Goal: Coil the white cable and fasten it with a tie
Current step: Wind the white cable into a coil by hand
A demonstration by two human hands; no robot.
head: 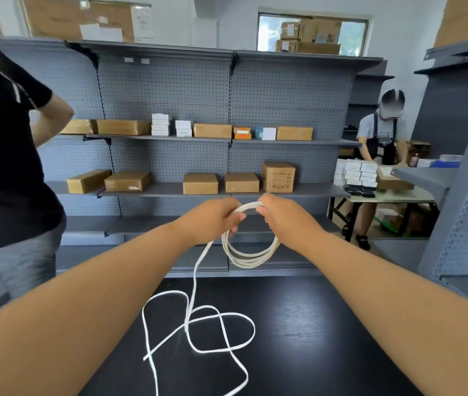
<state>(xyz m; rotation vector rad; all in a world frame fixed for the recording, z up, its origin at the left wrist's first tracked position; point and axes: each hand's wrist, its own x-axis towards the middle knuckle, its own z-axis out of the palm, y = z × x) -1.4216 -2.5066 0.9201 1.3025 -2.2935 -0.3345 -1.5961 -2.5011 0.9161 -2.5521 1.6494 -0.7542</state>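
Cable coil [250,262] gripped by left hand [212,220], right hand [281,217], slack on table [327,324]

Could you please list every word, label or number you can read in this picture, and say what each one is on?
No text here is legible.
Printed marks on the upright cardboard box on the lower shelf: too small to read.
Writing on the papers pinned to the notice board: blurred.
Labels on the cartons in the window: blurred.
On the white cable: no print visible.
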